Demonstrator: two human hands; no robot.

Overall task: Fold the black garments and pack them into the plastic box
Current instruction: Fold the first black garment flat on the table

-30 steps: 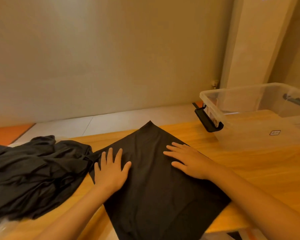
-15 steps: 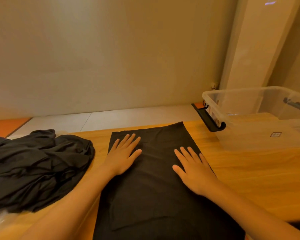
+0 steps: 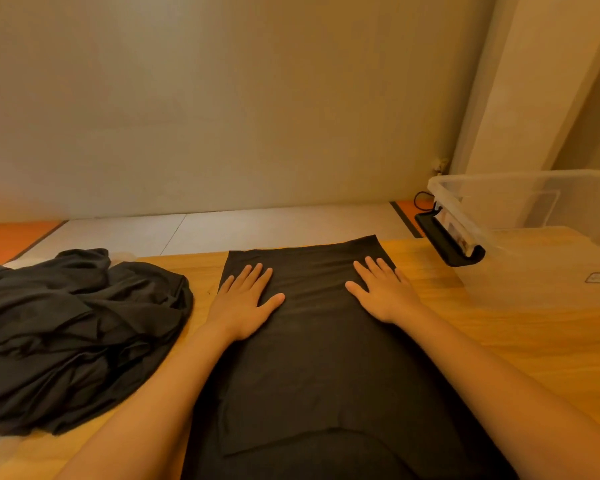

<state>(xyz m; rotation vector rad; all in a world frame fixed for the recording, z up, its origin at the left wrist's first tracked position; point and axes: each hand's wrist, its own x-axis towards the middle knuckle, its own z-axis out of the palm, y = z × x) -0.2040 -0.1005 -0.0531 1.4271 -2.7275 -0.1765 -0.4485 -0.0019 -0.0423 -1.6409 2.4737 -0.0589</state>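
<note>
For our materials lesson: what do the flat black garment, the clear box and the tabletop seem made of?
Flat black garment: soft matte fabric, probably knit; lies limp.
Clear box: glossy transparent plastic; table shows through.
Orange-brown tabletop: wood or wood-look laminate; grain lines.

Dim warm amber light, soft shadows, wide-angle bending at the edges, slightly soft focus throughout

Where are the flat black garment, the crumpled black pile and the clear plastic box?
Flat black fabric garment [image 3: 312, 341]: head view, bare cloth at its middle.
Crumpled pile of black garments [image 3: 77, 327]: head view, middle of the heap.
Clear rectangular plastic box [image 3: 541, 268]: head view, its near wall.
</note>
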